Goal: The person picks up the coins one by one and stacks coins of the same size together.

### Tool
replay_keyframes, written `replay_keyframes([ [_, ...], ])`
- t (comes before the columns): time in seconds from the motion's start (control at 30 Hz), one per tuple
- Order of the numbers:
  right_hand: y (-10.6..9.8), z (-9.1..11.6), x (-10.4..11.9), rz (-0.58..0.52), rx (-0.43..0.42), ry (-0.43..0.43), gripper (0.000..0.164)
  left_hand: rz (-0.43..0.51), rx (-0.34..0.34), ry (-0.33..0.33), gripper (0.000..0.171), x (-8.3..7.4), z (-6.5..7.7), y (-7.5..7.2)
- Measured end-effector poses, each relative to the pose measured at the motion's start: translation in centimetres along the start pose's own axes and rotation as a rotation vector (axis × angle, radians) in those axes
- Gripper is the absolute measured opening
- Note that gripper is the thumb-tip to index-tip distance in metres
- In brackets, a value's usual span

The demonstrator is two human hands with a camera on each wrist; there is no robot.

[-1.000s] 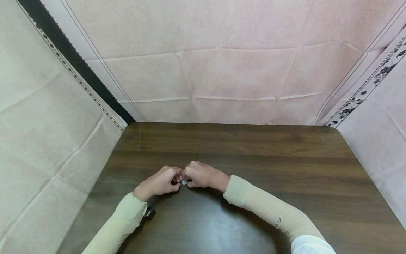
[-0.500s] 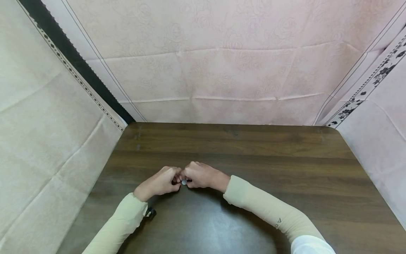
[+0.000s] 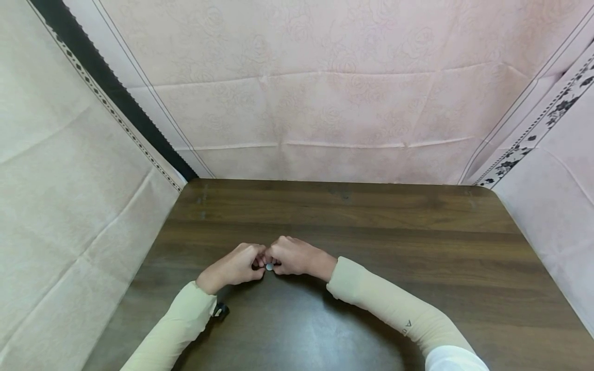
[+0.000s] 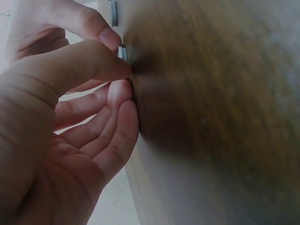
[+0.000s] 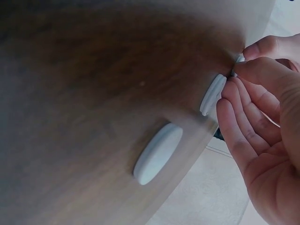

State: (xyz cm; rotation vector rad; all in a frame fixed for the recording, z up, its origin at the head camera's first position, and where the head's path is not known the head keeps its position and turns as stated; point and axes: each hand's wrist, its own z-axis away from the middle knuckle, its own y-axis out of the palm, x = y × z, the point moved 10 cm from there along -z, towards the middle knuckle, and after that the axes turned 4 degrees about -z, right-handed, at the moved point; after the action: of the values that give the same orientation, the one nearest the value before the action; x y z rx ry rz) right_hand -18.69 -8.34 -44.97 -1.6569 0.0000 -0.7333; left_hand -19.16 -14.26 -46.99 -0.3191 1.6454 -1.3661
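In the head view my left hand (image 3: 235, 265) and right hand (image 3: 297, 256) meet fingertip to fingertip, low over the table, with a small pale round disc (image 3: 269, 266) between them. Seen from the left wrist, the edge of that white disc (image 4: 123, 53) shows between the two thumbs, pinched from both sides. The right wrist view shows only a sliver of the held disc (image 5: 238, 61) at the fingertips. Next to the right hand's fingers stands another white disc (image 5: 213, 94) with a stepped rim. Farther out lies a larger-looking, smooth-edged white disc (image 5: 158, 154).
The brown wooden table (image 3: 394, 232) has rounded far corners. Pale patterned cloth (image 3: 325, 103) hangs behind it, with more cloth (image 3: 69, 232) along the left side. A small black device (image 3: 220, 311) sits at the left wrist under the sleeve.
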Motion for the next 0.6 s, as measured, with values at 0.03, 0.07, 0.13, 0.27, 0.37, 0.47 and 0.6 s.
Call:
replay_keyframes([
  [0.03, -0.02, 0.01, -0.02, 0.001, -0.002, 0.000, 0.015, 0.002, 0.001, -0.001, 0.018, -0.01, -0.01, 0.01],
  [0.07, -0.02, 0.01, -0.04, 0.001, -0.004, -0.001, 0.014, 0.002, 0.001, 0.000, 0.018, -0.02, -0.03, 0.01],
  [0.13, -0.04, 0.01, -0.06, 0.000, -0.009, -0.004, 0.014, 0.003, 0.001, -0.001, 0.018, -0.02, -0.06, 0.01],
  [0.27, -0.11, 0.01, -0.22, -0.003, -0.010, 0.004, 0.010, 0.012, 0.002, -0.003, 0.017, 0.08, -0.14, 0.00],
  [0.37, -0.09, 0.00, -0.38, -0.021, 0.005, 0.012, 0.008, 0.028, 0.002, -0.005, 0.018, 0.22, -0.12, -0.04],
  [0.47, -0.07, 0.16, -0.45, -0.048, 0.037, 0.022, 0.007, 0.047, 0.003, 0.001, 0.021, 0.25, 0.00, -0.10],
  [0.6, -0.59, 0.78, -0.59, -0.075, 0.062, 0.039, 0.009, 0.044, 0.006, 0.000, 0.025, 0.47, 0.48, -0.44],
])
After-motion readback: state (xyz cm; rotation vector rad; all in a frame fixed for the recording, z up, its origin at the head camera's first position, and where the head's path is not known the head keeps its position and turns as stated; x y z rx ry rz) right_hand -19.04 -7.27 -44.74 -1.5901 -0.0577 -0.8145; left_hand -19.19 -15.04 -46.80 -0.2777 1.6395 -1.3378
